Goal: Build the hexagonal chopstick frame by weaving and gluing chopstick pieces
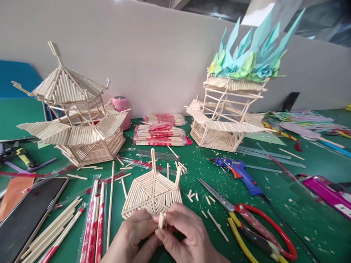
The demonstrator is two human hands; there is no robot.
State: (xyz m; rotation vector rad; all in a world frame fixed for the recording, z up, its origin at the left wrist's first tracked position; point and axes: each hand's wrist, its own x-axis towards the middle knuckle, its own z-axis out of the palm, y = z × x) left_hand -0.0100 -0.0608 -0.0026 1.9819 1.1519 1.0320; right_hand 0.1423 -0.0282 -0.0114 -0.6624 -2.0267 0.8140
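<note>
My left hand (pixel 135 233) and my right hand (pixel 186 233) meet at the front middle, both closed with fingertips pinching a small bundle of short wooden stick pieces (pixel 161 219). How many pieces it holds is hard to tell. Just beyond my fingers lies a hexagonal panel of cut sticks (pixel 152 195), its near edge partly hidden by my hands. Short stick posts (pixel 153 160) rise from two of its corners. Cut stick bits (pixel 192 195) are scattered to the right of the panel. A long bare stick (pixel 110 205) lies on its left.
Stick pavilions stand at back left (pixel 75 125) and back right (pixel 222 121), the right one topped with blue-green paper leaves. Wrapped chopsticks (pixel 160 134) lie between them. A blue glue gun (pixel 239 171), scissors (pixel 226 201) and yellow-handled pliers (pixel 243 245) lie right; a phone (pixel 27 217) left.
</note>
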